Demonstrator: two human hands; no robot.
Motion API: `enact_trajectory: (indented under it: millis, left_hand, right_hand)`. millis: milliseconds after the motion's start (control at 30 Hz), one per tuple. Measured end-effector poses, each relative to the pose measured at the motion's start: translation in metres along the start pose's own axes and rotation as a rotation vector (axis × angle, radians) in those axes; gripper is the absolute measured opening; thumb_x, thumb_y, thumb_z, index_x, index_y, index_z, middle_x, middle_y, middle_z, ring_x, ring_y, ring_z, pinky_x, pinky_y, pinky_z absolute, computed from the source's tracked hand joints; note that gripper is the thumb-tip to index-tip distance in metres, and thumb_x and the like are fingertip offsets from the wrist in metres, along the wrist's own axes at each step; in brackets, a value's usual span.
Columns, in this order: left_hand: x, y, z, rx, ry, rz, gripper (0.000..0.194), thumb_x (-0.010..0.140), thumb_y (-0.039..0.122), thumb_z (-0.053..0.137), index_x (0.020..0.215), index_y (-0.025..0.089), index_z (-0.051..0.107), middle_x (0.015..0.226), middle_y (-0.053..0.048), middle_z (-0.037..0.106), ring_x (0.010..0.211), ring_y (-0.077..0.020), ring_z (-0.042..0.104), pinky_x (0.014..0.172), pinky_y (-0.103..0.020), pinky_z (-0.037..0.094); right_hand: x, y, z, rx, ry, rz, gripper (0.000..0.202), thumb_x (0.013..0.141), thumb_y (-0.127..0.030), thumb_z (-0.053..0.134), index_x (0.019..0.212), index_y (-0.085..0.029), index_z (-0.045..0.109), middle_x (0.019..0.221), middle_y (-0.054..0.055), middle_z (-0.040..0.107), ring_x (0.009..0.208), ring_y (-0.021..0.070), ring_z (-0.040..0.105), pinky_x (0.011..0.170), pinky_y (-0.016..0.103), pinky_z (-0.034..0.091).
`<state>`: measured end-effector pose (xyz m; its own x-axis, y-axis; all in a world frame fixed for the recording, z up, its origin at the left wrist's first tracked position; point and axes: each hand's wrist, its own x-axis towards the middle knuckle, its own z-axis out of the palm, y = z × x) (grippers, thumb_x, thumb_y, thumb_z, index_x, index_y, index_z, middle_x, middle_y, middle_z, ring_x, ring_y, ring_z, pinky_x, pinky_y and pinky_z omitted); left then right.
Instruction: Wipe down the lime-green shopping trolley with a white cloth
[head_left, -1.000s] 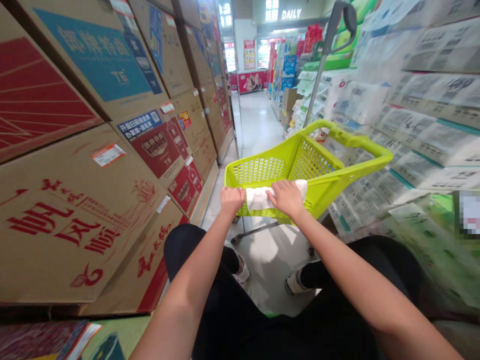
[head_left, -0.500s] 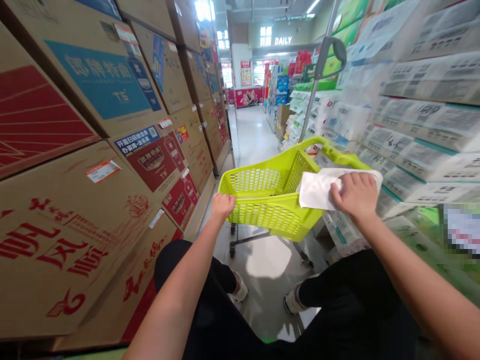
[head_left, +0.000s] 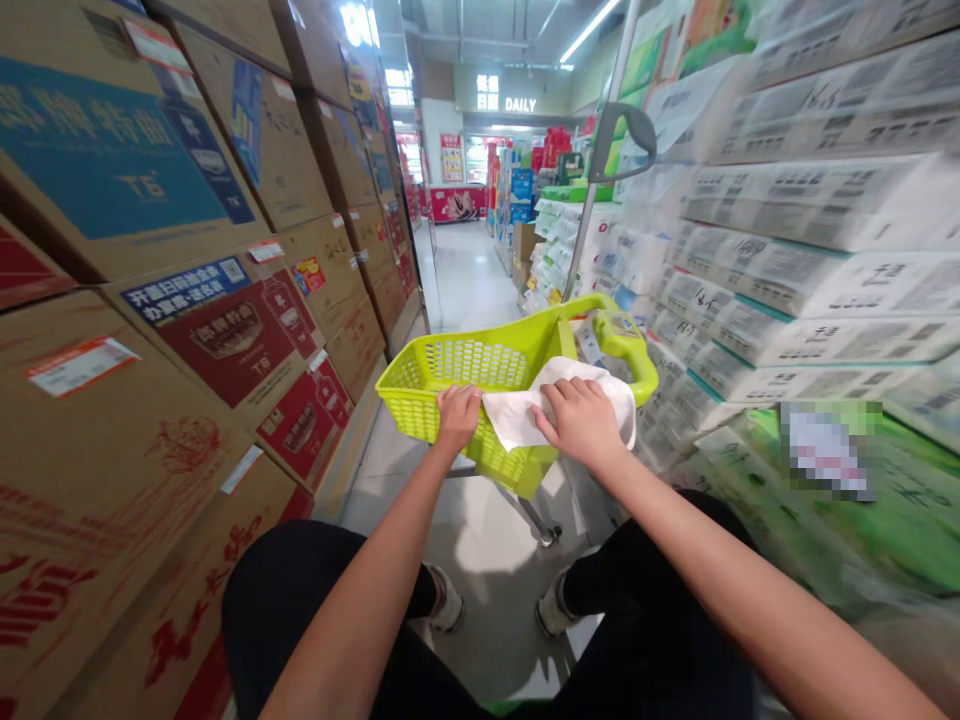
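Note:
In front of me stands a lime-green shopping cart [head_left: 405,412] with perforated basket walls, turned so that one long side faces me. My left hand [head_left: 458,414] is closed over the near rim of the basket. To its right, my right hand [head_left: 581,420] bends over a white cloth [head_left: 510,420], pressing it against the same rim with fingers together and thumb apart. The cloth drapes over the basket's outer side and hides part of the rim. Beyond the right hand, the green handle end [head_left: 643,372] of the cart is bare.
Stacked cardboard cartons [head_left: 225,330] form a wall on the left. Wrapped white packs [head_left: 750,270] are piled high on the right, with green packs [head_left: 847,500] lower down. A metal pole with a grey loop [head_left: 626,142] rises behind the cart. An aisle floor [head_left: 465,270] runs ahead.
My right hand has moved left along the rim with the cloth, away from the handle end. My left hand now grips farther from the basket's left corner. The cart has turned slightly.

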<state>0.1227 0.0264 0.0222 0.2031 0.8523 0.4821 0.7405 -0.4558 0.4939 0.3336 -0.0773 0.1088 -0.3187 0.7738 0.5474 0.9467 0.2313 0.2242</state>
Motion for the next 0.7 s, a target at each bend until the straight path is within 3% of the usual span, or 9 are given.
enact_trajectory:
  millis: [167,300,400,567,700]
  left_hand:
    - [0.012,-0.029,-0.012,-0.135,-0.102,-0.021,0.044,0.100,0.036,0.024,0.091,0.025,0.066,0.104,-0.002,0.071,0.107,-0.0214,0.055,0.102,-0.039,0.029]
    - [0.014,-0.039,-0.024,-0.129,-0.087,-0.047,0.041,0.098,0.037,0.028,0.081,0.023,0.063,0.097,-0.001,0.072,0.101,-0.0204,0.056,0.099,-0.039,0.032]
    - [0.013,-0.049,-0.035,-0.111,-0.089,-0.061,0.040,0.097,0.035,0.029,0.079,0.023,0.063,0.096,0.000,0.072,0.099,-0.0191,0.058,0.097,-0.036,0.035]
    - [0.012,-0.075,-0.054,-0.067,-0.062,-0.117,0.038,0.094,0.031,0.031,0.075,0.023,0.064,0.091,0.001,0.072,0.095,-0.0184,0.059,0.093,-0.034,0.039]
    - [0.014,-0.086,-0.065,-0.013,0.001,-0.177,0.037,0.091,0.030,0.035,0.068,0.021,0.063,0.086,-0.002,0.069,0.090,-0.0187,0.058,0.089,-0.034,0.040]
  right_hand:
    - [-0.010,0.039,-0.025,-0.051,0.006,0.093,0.042,0.098,-0.047,0.036,0.091,-0.017,0.065,0.084,0.013,0.065,0.085,0.0279,0.053,0.082,0.040,0.031]
    - [-0.018,0.075,-0.037,0.152,-0.030,-0.122,0.036,0.097,-0.044,0.040,0.107,-0.019,0.064,0.095,0.010,0.068,0.092,0.0254,0.057,0.088,0.038,0.035]
    - [-0.017,0.083,-0.036,0.343,-0.007,-0.262,0.035,0.094,-0.045,0.046,0.112,-0.020,0.063,0.100,0.009,0.068,0.095,0.0239,0.058,0.090,0.037,0.038]
    - [-0.008,0.048,-0.035,0.462,0.037,-0.311,0.030,0.091,-0.046,0.049,0.093,-0.022,0.067,0.083,0.007,0.068,0.081,0.0219,0.059,0.084,0.037,0.041]
    - [-0.005,-0.003,-0.048,0.500,0.053,-0.325,0.030,0.092,-0.043,0.050,0.103,-0.023,0.070,0.084,0.006,0.070,0.080,0.0213,0.061,0.081,0.036,0.041]
